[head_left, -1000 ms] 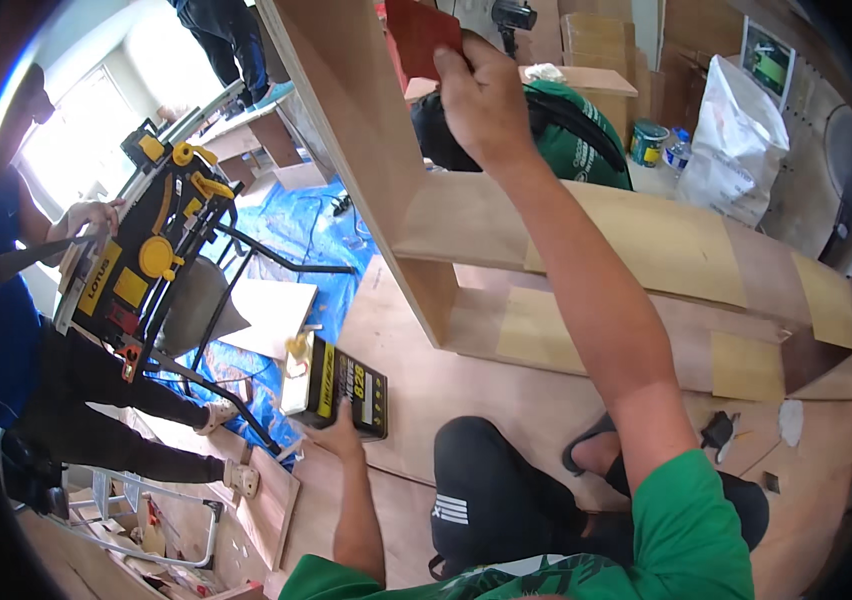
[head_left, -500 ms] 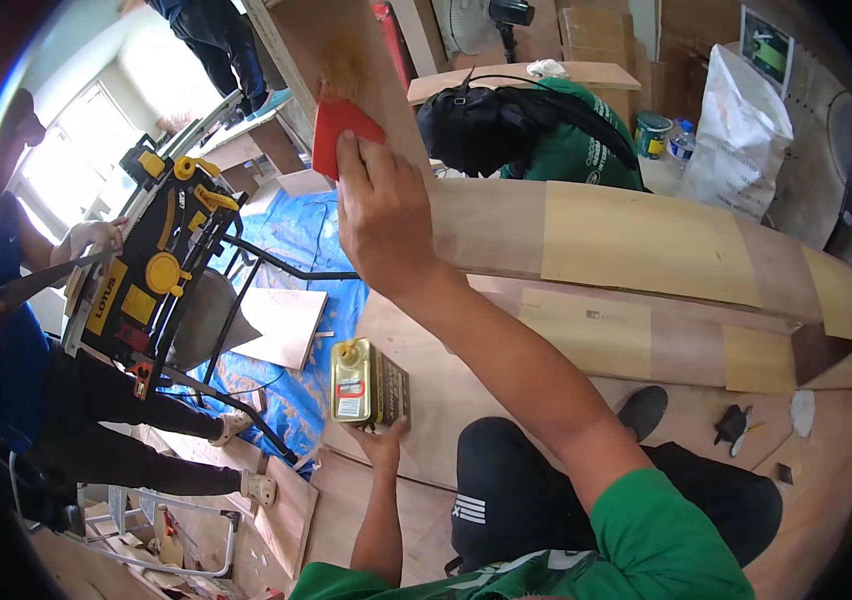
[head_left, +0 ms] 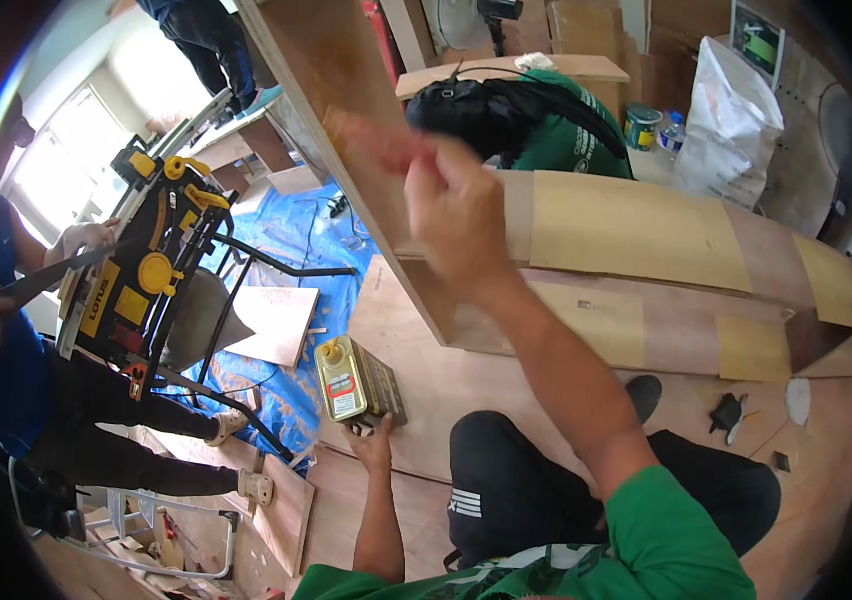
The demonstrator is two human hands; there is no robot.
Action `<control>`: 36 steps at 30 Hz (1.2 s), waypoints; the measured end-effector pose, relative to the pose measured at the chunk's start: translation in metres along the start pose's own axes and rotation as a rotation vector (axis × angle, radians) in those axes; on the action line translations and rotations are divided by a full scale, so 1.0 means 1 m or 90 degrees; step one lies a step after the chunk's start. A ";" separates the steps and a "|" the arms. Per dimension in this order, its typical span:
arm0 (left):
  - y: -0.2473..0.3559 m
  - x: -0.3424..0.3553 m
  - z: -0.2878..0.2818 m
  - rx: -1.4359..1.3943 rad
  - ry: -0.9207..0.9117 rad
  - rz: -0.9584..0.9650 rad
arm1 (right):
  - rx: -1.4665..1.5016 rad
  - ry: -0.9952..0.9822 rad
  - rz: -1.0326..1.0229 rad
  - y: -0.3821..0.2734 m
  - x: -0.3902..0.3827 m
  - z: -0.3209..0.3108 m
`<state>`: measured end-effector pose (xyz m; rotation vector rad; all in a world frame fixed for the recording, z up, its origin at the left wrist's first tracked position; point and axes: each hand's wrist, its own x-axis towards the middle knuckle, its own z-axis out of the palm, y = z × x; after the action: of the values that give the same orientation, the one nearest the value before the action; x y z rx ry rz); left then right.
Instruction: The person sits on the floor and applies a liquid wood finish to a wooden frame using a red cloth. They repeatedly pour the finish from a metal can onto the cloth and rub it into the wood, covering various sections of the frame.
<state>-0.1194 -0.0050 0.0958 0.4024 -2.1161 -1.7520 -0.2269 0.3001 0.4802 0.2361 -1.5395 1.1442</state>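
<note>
My right hand (head_left: pixel 461 215) is closed around a red spreader (head_left: pixel 381 142), flat with straight edges half a second ago and smeared by motion now. The spreader is at the face of an upright wooden board (head_left: pixel 316 45), which bears an amber, wet-looking patch near its top. Whether it touches the wood, I cannot tell. Low down, my left hand (head_left: pixel 373 443) grips the bottom end of a rectangular metal can (head_left: pixel 341 375) with a yellow cap, tilted above the plywood. The fingers under the can are partly hidden.
Long wooden box pieces (head_left: pixel 636 215) lie to the right. A person in green (head_left: pixel 566 120) bends behind them. At left, another person (head_left: pixel 11 330) holds a dark strip by a yellow-and-black table saw (head_left: pixel 131 270). Blue sheeting (head_left: pixel 286 225) covers floor there. A dark tool (head_left: pixel 726 412) lies at right.
My right hand has swept right and slightly down with the spreader, which has turned and blurred. The can in my left hand has shifted slightly left and tilted more.
</note>
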 end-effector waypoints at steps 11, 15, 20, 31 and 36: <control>-0.026 -0.068 -0.016 0.109 -0.068 -0.356 | 0.025 -0.027 0.002 0.033 0.097 0.036; -0.002 -0.114 0.014 0.038 -0.188 -0.190 | 0.026 -0.036 -0.057 0.013 0.084 0.028; 0.080 -0.110 0.094 0.171 -0.245 0.128 | 0.111 -0.084 -0.121 0.014 0.064 0.014; 0.097 -0.117 0.140 0.431 -0.373 0.190 | 0.166 -0.020 -0.332 0.034 0.148 0.025; 0.096 -0.120 0.141 0.460 -0.358 0.212 | 0.131 0.018 -0.399 0.041 0.165 0.043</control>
<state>-0.0745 0.1896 0.1556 -0.3090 -2.9684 -0.9303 -0.3379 0.3578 0.6031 0.7782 -1.1912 0.7926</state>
